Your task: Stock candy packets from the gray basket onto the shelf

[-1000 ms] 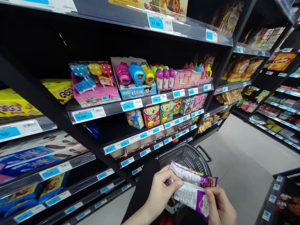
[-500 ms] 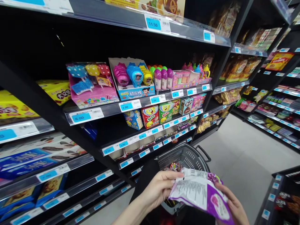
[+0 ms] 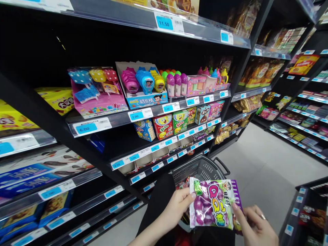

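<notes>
Taking twelve o'clock as straight ahead of me, I am having the shelf unit [image 3: 118, 147] at ten o'clock, its row of small snack boxes [image 3: 164, 126] facing the aisle. Something black [image 3: 159, 205], probably my own leg, is standing between that unit and my left hand [image 3: 180, 205].

My left fingers are pinching the candy bag [image 3: 212, 206] by its left edge, above the middle: the thumb is pressing on the front, and the others are disappearing behind. From these fingers the bag is lying at three o'clock. Beyond it the grey basket [image 3: 205, 171] is opening toward eleven o'clock, with the bag hiding part of its near right side. How far below the bag it is sitting, I cannot tell. Red wrapped items [image 3: 182, 183] are showing inside, just past my left fingertips.

The bag is facing me, looking almost square, so no long axis is standing out; its big lettering is running from twelve down to six. A purple strip is edging out on its right; whether that is belonging to a second packet is not showing.

My right hand [image 3: 258, 222] is gripping at the bag's four o'clock, thumb in front, fingers curling narrow behind. Neither hand is being nearer: both are touching. My left, though, is lying closer to the basket.
</notes>
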A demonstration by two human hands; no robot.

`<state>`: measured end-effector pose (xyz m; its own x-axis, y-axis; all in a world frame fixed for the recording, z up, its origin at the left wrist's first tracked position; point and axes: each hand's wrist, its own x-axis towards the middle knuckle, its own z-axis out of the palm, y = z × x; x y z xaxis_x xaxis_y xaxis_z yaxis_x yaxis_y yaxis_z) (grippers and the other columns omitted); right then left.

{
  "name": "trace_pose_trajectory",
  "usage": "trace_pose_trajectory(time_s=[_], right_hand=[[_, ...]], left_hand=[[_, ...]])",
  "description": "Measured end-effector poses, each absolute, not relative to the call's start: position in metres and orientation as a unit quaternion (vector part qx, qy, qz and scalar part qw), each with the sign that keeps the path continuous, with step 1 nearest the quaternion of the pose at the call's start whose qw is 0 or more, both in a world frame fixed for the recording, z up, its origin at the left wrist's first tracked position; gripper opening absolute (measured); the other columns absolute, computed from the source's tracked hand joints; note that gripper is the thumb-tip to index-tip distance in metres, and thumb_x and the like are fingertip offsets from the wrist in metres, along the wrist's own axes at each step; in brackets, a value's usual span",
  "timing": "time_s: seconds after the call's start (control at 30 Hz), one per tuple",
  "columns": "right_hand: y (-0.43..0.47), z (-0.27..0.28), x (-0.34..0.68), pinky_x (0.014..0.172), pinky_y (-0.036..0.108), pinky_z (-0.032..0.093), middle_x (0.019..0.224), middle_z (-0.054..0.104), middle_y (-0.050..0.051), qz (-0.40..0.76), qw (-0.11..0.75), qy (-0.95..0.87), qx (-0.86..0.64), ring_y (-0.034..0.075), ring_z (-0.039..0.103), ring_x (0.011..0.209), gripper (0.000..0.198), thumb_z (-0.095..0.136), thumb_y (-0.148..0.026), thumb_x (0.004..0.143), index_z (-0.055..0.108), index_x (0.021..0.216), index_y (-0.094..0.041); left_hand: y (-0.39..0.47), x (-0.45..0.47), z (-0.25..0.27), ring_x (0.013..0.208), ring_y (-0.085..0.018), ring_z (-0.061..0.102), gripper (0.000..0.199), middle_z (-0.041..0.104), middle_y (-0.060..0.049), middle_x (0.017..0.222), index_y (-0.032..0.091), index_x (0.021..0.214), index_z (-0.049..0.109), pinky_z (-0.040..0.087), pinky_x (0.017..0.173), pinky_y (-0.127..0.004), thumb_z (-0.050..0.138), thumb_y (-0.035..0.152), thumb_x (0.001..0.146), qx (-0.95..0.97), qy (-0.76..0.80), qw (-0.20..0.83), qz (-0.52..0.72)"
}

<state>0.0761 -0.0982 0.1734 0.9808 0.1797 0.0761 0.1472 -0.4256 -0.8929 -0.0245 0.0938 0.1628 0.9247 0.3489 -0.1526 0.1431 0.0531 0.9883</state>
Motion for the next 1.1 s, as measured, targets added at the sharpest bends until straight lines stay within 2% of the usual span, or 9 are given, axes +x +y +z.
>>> trace_pose_trajectory(time_s=[0.23, 0.37, 0.5, 0.57, 0.7, 0.8, 0.9, 0.97, 1.1], right_hand=[[-0.094, 0.165, 0.082, 0.044, 0.019, 0.044, 0.05, 0.06, -0.001, 0.111, 0.58, -0.062, -0.805, 0.014, 0.055, 0.046, 0.033, 0.065, -0.05, 0.059, 0.065, 0.067, -0.018], [-0.09, 0.16, 0.082, 0.048, 0.022, 0.048, 0.063, 0.067, 0.003, 0.191, 0.677, -0.041, -0.709, 0.018, 0.06, 0.056, 0.038, 0.072, -0.044, 0.053, 0.067, 0.078, -0.016], [-0.091, 0.153, 0.084, 0.052, 0.024, 0.049, 0.056, 0.064, -0.001, 0.219, 0.761, -0.018, -0.611, 0.016, 0.059, 0.054, 0.063, 0.074, -0.036, 0.056, 0.054, 0.113, -0.02], [-0.097, 0.152, 0.087, 0.057, 0.028, 0.051, 0.066, 0.068, 0.005, 0.242, 0.768, -0.021, -0.593, 0.02, 0.063, 0.064, 0.05, 0.074, -0.038, 0.055, 0.064, 0.099, -0.019], [-0.105, 0.159, 0.087, 0.061, 0.033, 0.052, 0.083, 0.07, 0.013, 0.271, 0.739, -0.07, -0.613, 0.026, 0.065, 0.076, 0.039, 0.073, -0.044, 0.053, 0.07, 0.081, -0.017], [-0.103, 0.168, 0.082, 0.051, 0.026, 0.05, 0.067, 0.068, 0.008, 0.208, 0.683, -0.101, -0.693, 0.021, 0.063, 0.061, 0.038, 0.072, -0.045, 0.052, 0.069, 0.078, -0.018], [-0.098, 0.171, 0.081, 0.041, 0.02, 0.039, 0.04, 0.049, -0.003, 0.114, 0.58, -0.123, -0.797, 0.011, 0.046, 0.04, 0.032, 0.068, -0.049, 0.056, 0.063, 0.057, -0.018], [-0.095, 0.172, 0.082, 0.039, 0.018, 0.034, 0.039, 0.039, -0.006, 0.078, 0.549, -0.14, -0.821, 0.008, 0.038, 0.04, 0.036, 0.063, -0.05, 0.062, 0.055, 0.048, -0.018], [-0.088, 0.171, 0.081, 0.052, 0.018, 0.041, 0.058, 0.052, -0.003, 0.119, 0.653, -0.167, -0.729, 0.012, 0.05, 0.056, 0.03, 0.06, -0.048, 0.067, 0.053, 0.058, -0.019]], left_hand=[[0.092, -0.018, 0.156, 0.052, -0.013, 0.053, 0.039, 0.055, -0.002, 0.06, 0.011, 0.083, 0.06, 0.041, 0.047, -0.023, 0.054, 0.048, 0.073, 0.585, 0.209, 0.78, 0.069], [0.092, -0.017, 0.148, 0.044, -0.009, 0.049, 0.052, 0.051, 0.004, 0.057, 0.019, 0.112, 0.048, 0.04, 0.041, -0.019, 0.065, 0.037, 0.067, 0.53, 0.217, 0.811, 0.113], [0.094, -0.019, 0.146, 0.044, -0.005, 0.042, 0.026, 0.047, 0.004, 0.056, 0.014, 0.09, 0.059, 0.037, 0.043, -0.015, 0.062, 0.031, 0.07, 0.491, 0.211, 0.838, 0.114], [0.097, -0.021, 0.147, 0.047, -0.005, 0.044, 0.017, 0.05, 0.002, 0.058, 0.011, 0.075, 0.061, 0.038, 0.047, -0.016, 0.064, 0.024, 0.066, 0.486, 0.192, 0.849, 0.082], [0.1, -0.021, 0.15, 0.057, -0.012, 0.055, 0.027, 0.06, -0.001, 0.063, 0.012, 0.079, 0.062, 0.043, 0.055, -0.022, 0.07, 0.015, 0.053, 0.512, 0.182, 0.838, 0.053], [0.102, -0.019, 0.152, 0.046, -0.013, 0.052, 0.018, 0.057, -0.001, 0.051, 0.012, 0.065, 0.057, 0.04, 0.048, -0.024, 0.065, 0.028, 0.061, 0.576, 0.225, 0.784, 0.053], [0.105, -0.018, 0.154, 0.043, -0.008, 0.04, 0.031, 0.046, 0.003, 0.042, 0.014, 0.05, 0.047, 0.031, 0.047, -0.02, 0.06, 0.036, 0.068, 0.672, 0.229, 0.697, 0.1], [0.107, -0.017, 0.156, 0.047, -0.007, 0.034, 0.037, 0.037, 0.005, 0.045, 0.014, 0.045, 0.041, 0.027, 0.049, -0.019, 0.061, 0.036, 0.068, 0.704, 0.209, 0.667, 0.127], [0.102, -0.016, 0.161, 0.061, -0.009, 0.039, 0.038, 0.043, 0.002, 0.064, 0.013, 0.049, 0.04, 0.03, 0.057, -0.019, 0.064, 0.037, 0.066, 0.613, 0.179, 0.752, 0.164]])
